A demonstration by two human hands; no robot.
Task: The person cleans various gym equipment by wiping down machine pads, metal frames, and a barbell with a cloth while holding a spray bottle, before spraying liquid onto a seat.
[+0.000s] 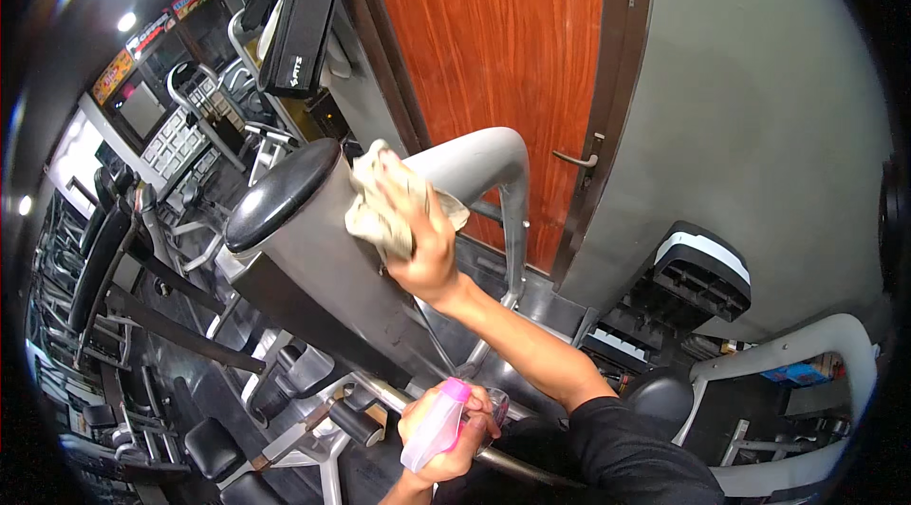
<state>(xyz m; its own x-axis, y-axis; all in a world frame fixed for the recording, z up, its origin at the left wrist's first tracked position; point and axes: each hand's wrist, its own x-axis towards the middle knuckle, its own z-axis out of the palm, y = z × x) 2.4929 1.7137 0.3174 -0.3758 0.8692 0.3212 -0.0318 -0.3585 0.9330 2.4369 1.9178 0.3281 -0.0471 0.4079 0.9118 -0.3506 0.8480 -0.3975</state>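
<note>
My right hand (427, 249) presses a crumpled cream cloth (370, 220) to the upper side of a grey weight-stack cover (313, 241) on a gym machine. The cloth also lies by the machine's thick silver tube (466, 160), which bends down beside the cover. A glossy black cap (285, 195) tops the cover. Lower down, my left hand (441, 462) grips a spray bottle with a pink and translucent spray head (438, 427). Its clear body is mostly hidden behind the fingers.
Behind the machine stands a reddish wood door (491, 42) with a lever handle (576, 160). A black padded belt (302, 28) hangs at upper left. Black plastic step platforms (701, 270) lean by the grey wall (754, 92). A curved silver frame (783, 355) stands right; benches (213, 448) stand lower left.
</note>
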